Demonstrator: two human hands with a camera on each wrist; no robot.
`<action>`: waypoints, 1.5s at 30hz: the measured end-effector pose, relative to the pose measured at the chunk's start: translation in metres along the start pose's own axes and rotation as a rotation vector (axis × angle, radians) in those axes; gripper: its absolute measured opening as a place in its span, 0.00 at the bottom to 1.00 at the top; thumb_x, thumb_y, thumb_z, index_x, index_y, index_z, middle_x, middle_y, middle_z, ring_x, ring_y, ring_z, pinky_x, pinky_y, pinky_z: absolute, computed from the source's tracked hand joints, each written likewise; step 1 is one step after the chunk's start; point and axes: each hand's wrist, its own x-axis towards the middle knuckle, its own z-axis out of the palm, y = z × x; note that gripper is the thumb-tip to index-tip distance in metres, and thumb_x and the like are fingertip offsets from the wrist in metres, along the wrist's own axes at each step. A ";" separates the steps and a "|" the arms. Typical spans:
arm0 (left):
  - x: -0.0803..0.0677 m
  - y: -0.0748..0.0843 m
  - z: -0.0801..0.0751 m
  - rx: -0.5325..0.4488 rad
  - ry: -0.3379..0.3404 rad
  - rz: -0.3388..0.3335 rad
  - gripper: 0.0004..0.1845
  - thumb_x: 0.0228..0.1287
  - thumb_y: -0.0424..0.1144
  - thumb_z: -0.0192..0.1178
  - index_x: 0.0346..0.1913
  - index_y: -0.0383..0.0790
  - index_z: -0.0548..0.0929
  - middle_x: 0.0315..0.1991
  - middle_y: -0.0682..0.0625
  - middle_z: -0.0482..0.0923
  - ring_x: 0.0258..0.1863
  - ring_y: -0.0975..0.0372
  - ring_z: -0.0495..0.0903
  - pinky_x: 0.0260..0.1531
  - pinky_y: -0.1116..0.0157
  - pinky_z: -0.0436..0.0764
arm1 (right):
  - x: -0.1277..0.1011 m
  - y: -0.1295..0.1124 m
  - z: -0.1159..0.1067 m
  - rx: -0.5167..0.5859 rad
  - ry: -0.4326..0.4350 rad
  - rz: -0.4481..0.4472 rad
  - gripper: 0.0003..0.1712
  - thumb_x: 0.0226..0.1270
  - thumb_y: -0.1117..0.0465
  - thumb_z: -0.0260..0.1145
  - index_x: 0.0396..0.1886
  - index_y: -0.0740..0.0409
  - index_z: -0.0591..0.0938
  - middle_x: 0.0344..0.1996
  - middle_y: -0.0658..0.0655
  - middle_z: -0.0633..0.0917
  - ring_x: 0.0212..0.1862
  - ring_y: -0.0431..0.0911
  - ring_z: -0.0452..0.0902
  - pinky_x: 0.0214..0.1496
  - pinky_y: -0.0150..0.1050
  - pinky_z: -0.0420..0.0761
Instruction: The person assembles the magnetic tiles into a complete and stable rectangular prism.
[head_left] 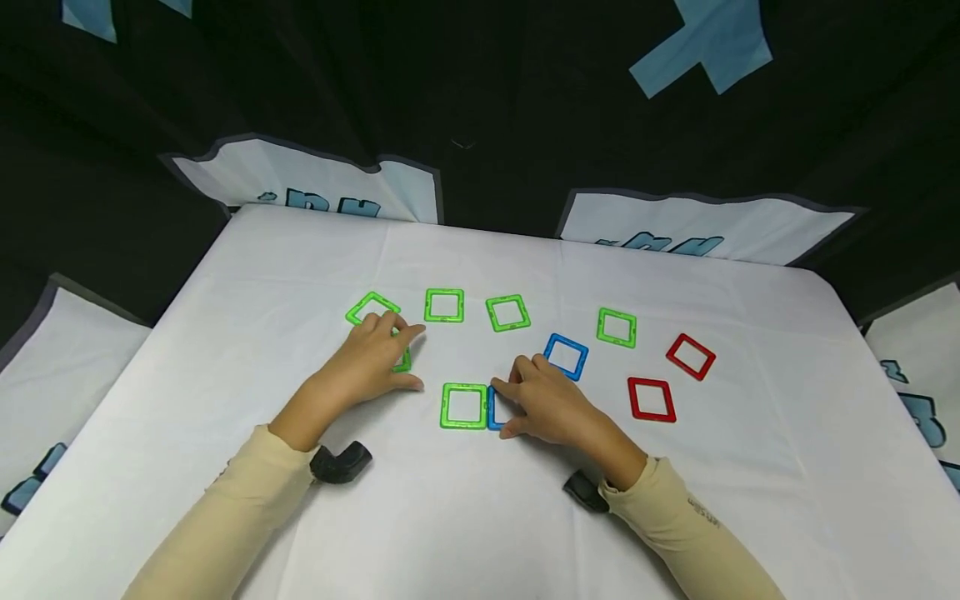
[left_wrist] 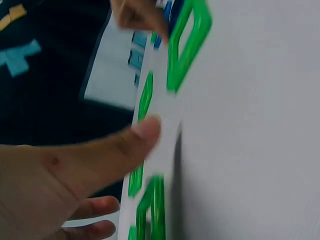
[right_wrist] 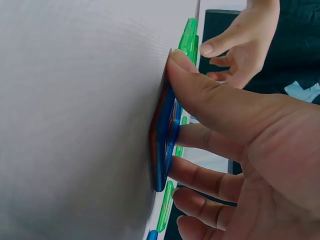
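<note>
My right hand (head_left: 551,404) pinches a blue square-frame magnetic tile (right_wrist: 162,140) between thumb and fingers, partly covering it from the head view. The tile's left side lies right along a green square-frame tile (head_left: 463,387) on the white cloth. To the left, my left hand (head_left: 367,358) hovers over another green tile (head_left: 405,360), thumb and fingers spread apart with nothing gripped. That tile is mostly hidden beneath the hand. Just beyond the left fingers lies a turned green tile (head_left: 372,296). A second blue tile (head_left: 570,342) sits just past the right fingertips.
Two green tiles (head_left: 445,292) lie in the back row, the other one (head_left: 507,298) slightly turned. On the right are a further green tile (head_left: 617,312) and two red tiles (head_left: 649,382). Black curtain hangs behind the table's far edge. Black wrist pieces (head_left: 341,462) sit at both cuffs.
</note>
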 end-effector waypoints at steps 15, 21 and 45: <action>0.002 -0.017 0.000 0.050 -0.059 -0.021 0.36 0.47 0.49 0.68 0.58 0.33 0.73 0.48 0.39 0.74 0.46 0.49 0.68 0.50 0.54 0.69 | 0.000 0.001 0.000 0.002 0.002 -0.001 0.39 0.45 0.44 0.72 0.58 0.55 0.75 0.40 0.54 0.74 0.39 0.44 0.62 0.41 0.35 0.67; 0.000 -0.007 -0.008 -0.060 -0.081 0.005 0.36 0.48 0.49 0.68 0.61 0.39 0.71 0.48 0.41 0.72 0.45 0.51 0.69 0.49 0.54 0.70 | 0.002 0.002 0.001 -0.005 -0.007 0.000 0.39 0.46 0.44 0.71 0.58 0.54 0.75 0.40 0.54 0.74 0.39 0.44 0.62 0.42 0.36 0.67; -0.007 0.017 -0.009 -0.388 -0.166 0.316 0.23 0.45 0.43 0.71 0.45 0.43 0.75 0.42 0.51 0.68 0.41 0.61 0.71 0.45 0.66 0.74 | 0.001 0.002 0.000 -0.033 -0.005 -0.020 0.38 0.47 0.43 0.70 0.58 0.54 0.75 0.39 0.54 0.74 0.39 0.44 0.63 0.41 0.38 0.67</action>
